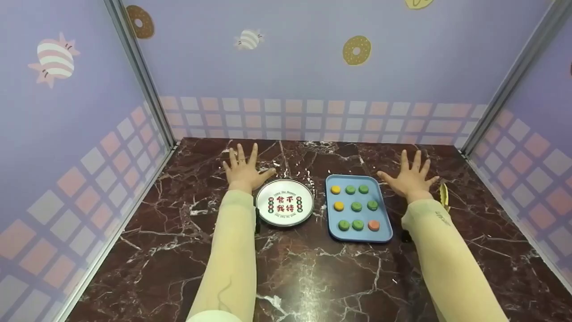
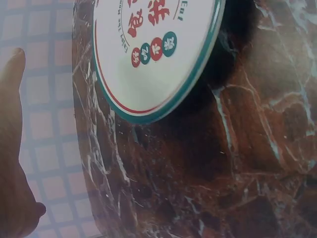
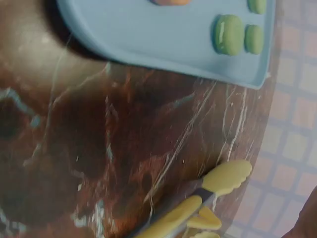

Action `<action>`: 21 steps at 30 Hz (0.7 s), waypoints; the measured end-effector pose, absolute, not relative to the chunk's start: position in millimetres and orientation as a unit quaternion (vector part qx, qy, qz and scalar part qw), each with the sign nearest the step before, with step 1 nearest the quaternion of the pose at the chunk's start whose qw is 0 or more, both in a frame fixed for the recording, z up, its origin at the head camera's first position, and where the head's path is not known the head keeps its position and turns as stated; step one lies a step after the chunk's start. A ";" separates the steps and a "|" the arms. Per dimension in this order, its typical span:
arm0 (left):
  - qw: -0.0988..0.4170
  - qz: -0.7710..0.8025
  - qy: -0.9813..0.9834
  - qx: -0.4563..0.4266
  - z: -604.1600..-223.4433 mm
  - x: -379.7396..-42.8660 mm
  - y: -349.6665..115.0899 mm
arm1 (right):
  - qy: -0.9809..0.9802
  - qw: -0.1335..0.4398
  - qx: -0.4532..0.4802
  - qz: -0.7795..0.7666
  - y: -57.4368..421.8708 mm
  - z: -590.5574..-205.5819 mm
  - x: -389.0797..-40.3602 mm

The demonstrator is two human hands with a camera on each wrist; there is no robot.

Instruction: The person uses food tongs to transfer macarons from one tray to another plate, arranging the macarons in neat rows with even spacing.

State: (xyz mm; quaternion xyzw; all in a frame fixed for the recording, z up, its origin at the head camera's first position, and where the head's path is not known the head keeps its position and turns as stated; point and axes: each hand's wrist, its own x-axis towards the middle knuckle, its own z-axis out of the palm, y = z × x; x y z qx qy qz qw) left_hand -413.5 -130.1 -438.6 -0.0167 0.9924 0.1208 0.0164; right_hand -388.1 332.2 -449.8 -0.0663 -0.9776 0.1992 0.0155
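Note:
My left hand is spread with straight fingers beyond the upper left of a round white plate; its thumb points toward the rim. Red Chinese characters and a dark green edge mark that plate, also visible in the left wrist view. On the other side, my right hand has its fingers fanned out, right of a blue tray. Rows of macarons lie on the tray: several green ones, two yellow and one orange. Yellow-tipped tongs lie right of the right hand, partly hidden by the sleeve in the head view.
Plate and tray stand side by side on a dark red marbled table. Purple panels with printed sweets and pink-white squares close it in at the back, left and right. Metal posts stand at both back corners.

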 end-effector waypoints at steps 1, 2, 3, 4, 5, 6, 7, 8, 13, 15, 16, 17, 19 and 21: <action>0.017 0.126 0.992 -0.019 -439.8 -412.8 -132.1 | -0.977 0.016 -0.068 0.202 334.1 -450.9 -388.1; 0.017 0.131 0.991 -0.021 -440.8 -411.8 -134.1 | -0.976 0.016 -0.069 0.206 336.3 -452.1 -388.0; 0.018 0.137 0.990 -0.024 -441.7 -410.8 -136.3 | -0.975 0.017 -0.070 0.208 338.1 -453.1 -387.3; 0.020 0.142 0.989 -0.028 -442.9 -409.9 -138.5 | -0.975 0.017 -0.071 0.210 339.9 -454.1 -386.5; 0.021 0.147 0.988 -0.032 -444.1 -409.0 -140.9 | -0.974 0.016 -0.072 0.212 342.0 -455.2 -385.6; 0.023 0.152 0.988 -0.036 -445.1 -408.0 -143.1 | -0.974 0.014 -0.072 0.213 344.0 -456.2 -384.7; 0.025 0.159 0.986 -0.039 -445.8 -407.3 -144.9 | -0.974 0.014 -0.072 0.216 346.0 -457.0 -383.3; 0.026 0.168 0.985 -0.042 -446.2 -406.4 -146.5 | -0.972 0.015 -0.073 0.221 347.5 -457.7 -381.8; 0.032 0.238 0.969 -0.052 -448.2 -400.2 -151.3 | -0.962 0.025 -0.083 0.260 356.3 -460.9 -373.1; 0.031 0.268 0.961 -0.060 -449.9 -397.4 -151.8 | -0.955 0.034 -0.095 0.279 361.0 -462.1 -368.5; 0.030 0.284 0.956 -0.064 -451.4 -396.2 -152.0 | -0.951 0.037 -0.102 0.289 363.5 -462.6 -365.6; 0.029 0.300 0.951 -0.068 -453.2 -395.0 -152.2 | -0.947 0.039 -0.109 0.299 366.6 -463.4 -362.7; 0.028 0.332 0.940 -0.076 -457.7 -393.2 -153.3 | -0.941 0.041 -0.119 0.314 372.9 -465.2 -356.1; 0.028 0.365 0.927 -0.082 -462.5 -390.8 -154.4 | -0.935 0.038 -0.125 0.329 378.9 -466.9 -348.3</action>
